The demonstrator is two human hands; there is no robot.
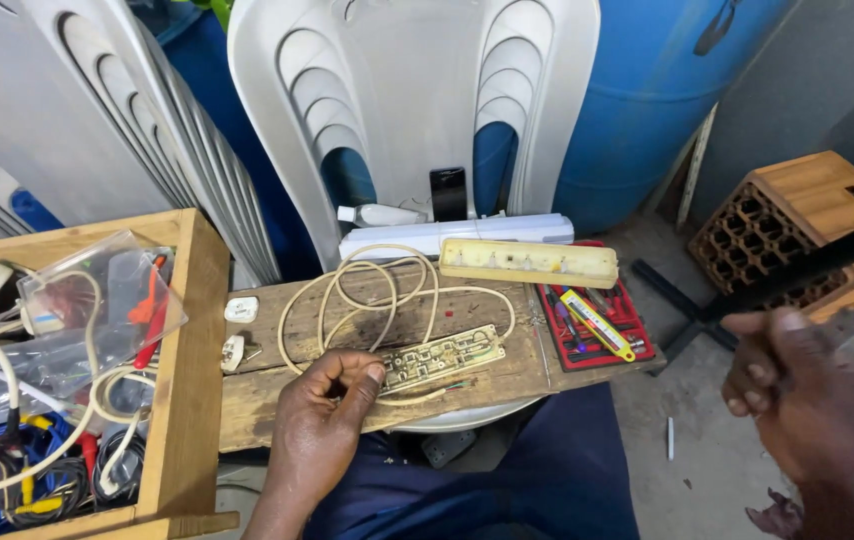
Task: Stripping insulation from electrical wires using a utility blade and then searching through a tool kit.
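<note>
My left hand [325,415] rests on a wooden plank [507,375] and pinches the left end of a bare circuit board [442,357]. A cream cable [367,300] lies in loops on the plank behind the board. The cream power strip casing [527,263] sits at the plank's far edge. My right hand [815,395] is raised off to the right, over the floor, shut on a long black rod [807,265] that runs up to the right.
A wooden box [192,330] of cables and plastic bags stands at left. White plugs [239,310] lie on the plank. A red tool case [597,320] with screwdrivers sits right of the board. White plastic chairs [417,100], a blue barrel [647,100] and a clay block [797,215] surround the spot.
</note>
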